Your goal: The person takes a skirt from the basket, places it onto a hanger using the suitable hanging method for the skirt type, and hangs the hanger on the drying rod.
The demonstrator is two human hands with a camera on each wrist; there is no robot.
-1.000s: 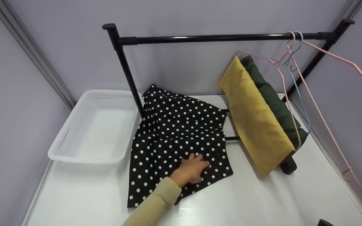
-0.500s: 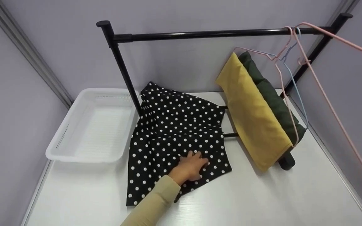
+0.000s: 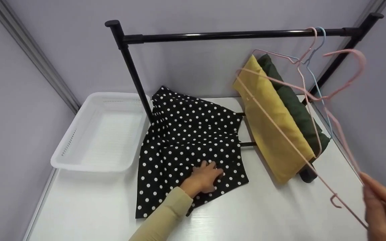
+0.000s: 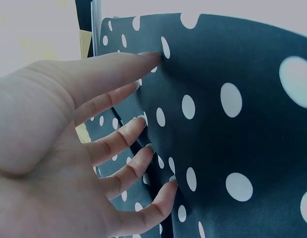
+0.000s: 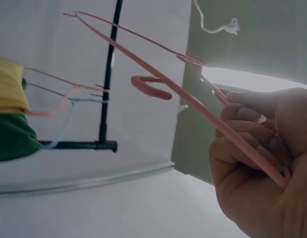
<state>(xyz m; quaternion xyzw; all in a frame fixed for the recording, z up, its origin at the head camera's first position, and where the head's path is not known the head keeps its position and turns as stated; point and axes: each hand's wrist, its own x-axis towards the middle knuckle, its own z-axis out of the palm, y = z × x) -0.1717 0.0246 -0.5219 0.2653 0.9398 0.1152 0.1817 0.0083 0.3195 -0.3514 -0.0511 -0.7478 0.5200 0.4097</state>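
Note:
A black cloth with white polka dots [image 3: 193,130] lies spread on the white tabletop, its kind unclear. My left hand [image 3: 203,177] rests on its front part, fingers spread; in the left wrist view the fingertips [image 4: 165,196] touch the fabric. At the right edge, my right hand [image 3: 385,211] holds a pink clothes hanger [image 5: 193,100] by one end, fingers curled round the wire. The hanger is raised above the table, its hook [image 3: 363,63] toward the rail, and crosses in front of the yellow cloth in the head view.
A black rack rail [image 3: 213,35] spans the back. On its right end hang a yellow cloth [image 3: 270,127] and a dark green cloth [image 3: 292,103], on pink and blue hangers [image 3: 317,83]. A white plastic basket [image 3: 59,162] stands at the left.
The right hand has come into view from the right with the pink hanger, which has turned and now shows its hook. The left hand stays on the polka-dot cloth.

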